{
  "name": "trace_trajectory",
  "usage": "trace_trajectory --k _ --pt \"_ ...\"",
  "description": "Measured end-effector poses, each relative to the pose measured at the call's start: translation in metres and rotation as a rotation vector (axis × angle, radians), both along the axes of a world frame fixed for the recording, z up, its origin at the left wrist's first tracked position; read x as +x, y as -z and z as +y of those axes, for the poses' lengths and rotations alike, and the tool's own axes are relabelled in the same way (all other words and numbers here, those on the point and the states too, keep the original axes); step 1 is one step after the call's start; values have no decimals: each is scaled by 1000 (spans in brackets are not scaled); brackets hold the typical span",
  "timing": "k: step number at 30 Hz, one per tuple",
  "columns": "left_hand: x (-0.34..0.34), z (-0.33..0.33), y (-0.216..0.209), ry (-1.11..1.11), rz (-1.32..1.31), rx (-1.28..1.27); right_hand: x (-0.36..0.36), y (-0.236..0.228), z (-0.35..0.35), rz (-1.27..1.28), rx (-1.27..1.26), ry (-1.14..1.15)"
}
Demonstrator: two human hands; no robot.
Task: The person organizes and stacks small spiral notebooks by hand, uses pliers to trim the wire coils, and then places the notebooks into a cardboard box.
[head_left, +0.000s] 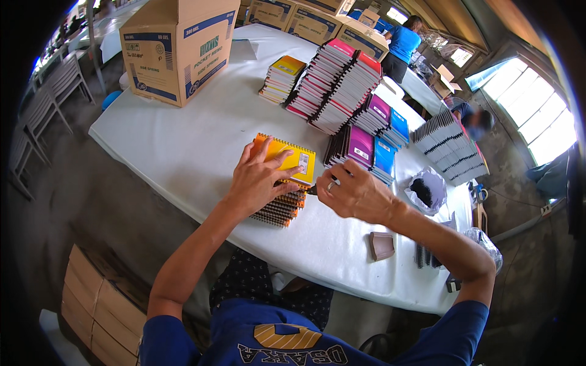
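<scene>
Resting near the front edge of the white table [183, 146], a short stack of yellow spiral notebooks [284, 183] lies under the left hand [259, 180], whose fingers spread flat over the top cover. The right hand [354, 195] hovers just beside the stack, fingers curled loosely; whether it grips anything I cannot tell. Taller notebook stacks [342, 85] and a cardboard box [177, 46] stand farther back.

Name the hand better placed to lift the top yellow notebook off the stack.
Left. The left hand already rests spread on the yellow notebook, while the right hand is beside the stack, probably busy pinching something small.
</scene>
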State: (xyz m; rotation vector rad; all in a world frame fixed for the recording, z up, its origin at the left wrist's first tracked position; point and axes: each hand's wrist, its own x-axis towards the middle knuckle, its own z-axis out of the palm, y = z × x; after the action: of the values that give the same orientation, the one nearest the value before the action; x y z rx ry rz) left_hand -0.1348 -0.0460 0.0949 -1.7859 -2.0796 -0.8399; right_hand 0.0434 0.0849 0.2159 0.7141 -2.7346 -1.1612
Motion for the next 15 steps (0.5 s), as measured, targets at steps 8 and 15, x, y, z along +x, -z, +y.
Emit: trace_trajectory --k 8,15 --pt "3 -4 -1 -3 8 13 0 -12 -17 -23 -76 281" --pt "2 -2 2 10 -39 7 -7 -1 0 -46 -79 -24"
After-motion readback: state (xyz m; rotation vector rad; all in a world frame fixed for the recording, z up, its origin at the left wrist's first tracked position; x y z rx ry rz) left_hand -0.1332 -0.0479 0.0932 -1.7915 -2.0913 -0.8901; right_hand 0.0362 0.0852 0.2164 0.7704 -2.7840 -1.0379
